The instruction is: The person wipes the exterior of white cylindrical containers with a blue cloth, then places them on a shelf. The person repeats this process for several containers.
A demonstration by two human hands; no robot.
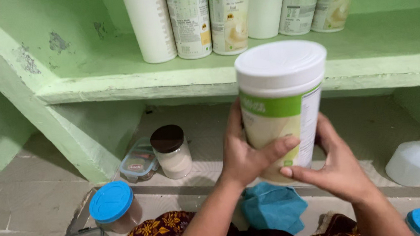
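**Tall canister held up in both my hands**

I have the big white canister (280, 110) lifted in front of the green shelf's front edge (167, 84), above the lower ledge. My left hand (245, 152) wraps its back and side, thumb pressed across the front; my right hand (331, 166) cups the lower right, fingers closed against the wall. It is a stiff plastic cylinder, smooth and likely a bit slippery, so I judge the mid-body the best hold. How heavy it is I cannot tell. It carries a flat white lid, a green band and a cream label.
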